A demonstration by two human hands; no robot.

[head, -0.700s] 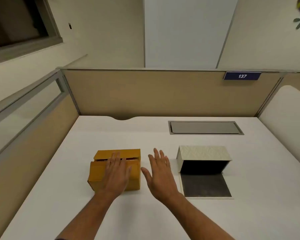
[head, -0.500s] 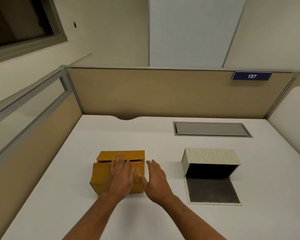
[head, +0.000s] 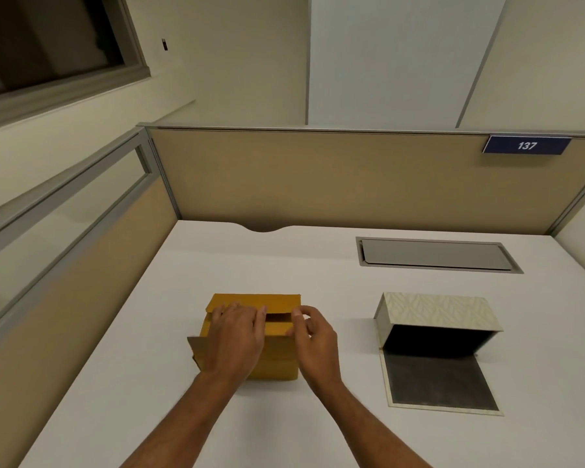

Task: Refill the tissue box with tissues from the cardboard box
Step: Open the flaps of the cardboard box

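1. Two hands sit on my cardboard box (head: 277,352): left hand (head: 235,336) lies flat, fingers together, across its top.
2. Right hand (head: 313,336) pinches the flap edge at the box's right end.
3. I see the tissue box (head: 436,312) lying open, well apart on the right of the desk (head: 318,265).

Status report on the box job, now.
Left hand flat on cardboard box, right hand pinching its top flap. Tissue box open, dark inside, to the right. No tissues visible. Nothing between the boxes.
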